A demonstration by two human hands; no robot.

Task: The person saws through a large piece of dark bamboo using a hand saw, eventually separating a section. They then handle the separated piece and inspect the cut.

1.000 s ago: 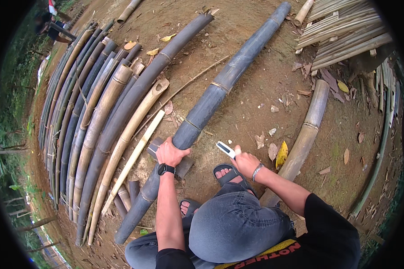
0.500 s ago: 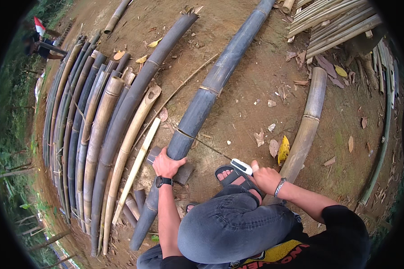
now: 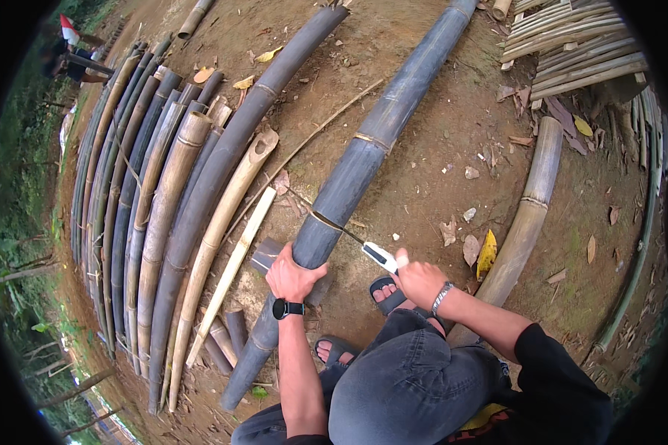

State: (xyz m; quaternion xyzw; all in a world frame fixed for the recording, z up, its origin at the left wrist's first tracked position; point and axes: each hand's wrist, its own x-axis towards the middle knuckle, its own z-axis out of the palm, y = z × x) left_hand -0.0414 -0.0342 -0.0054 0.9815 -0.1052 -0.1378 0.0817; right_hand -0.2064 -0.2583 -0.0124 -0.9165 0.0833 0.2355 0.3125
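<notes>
A long dark bamboo pole (image 3: 355, 174) runs diagonally from the lower left to the top right, with a cut opened across it. My left hand (image 3: 295, 276) grips the pole just below that cut, thumb to the right and fingers over its left side. In my right hand (image 3: 421, 283) is the white-and-black handle of a hand saw (image 3: 379, 256). Its blade lies in the cut, and the thin end sticks out beyond the pole's left side. Under the pole by my left hand sits a short dark bamboo piece (image 3: 264, 255).
Many bamboo poles (image 3: 172, 200) lie side by side on the left, with a pale split strip (image 3: 234, 274) beside them. A shorter brown bamboo length (image 3: 534, 193) lies to my right. Slatted bamboo (image 3: 583, 55) stands at the upper right. Another person (image 3: 74, 63) is far left.
The saw has slid leftward through the cut, and its handle is now close to the pole. My left hand keeps its hold. The whole view has shifted slightly.
</notes>
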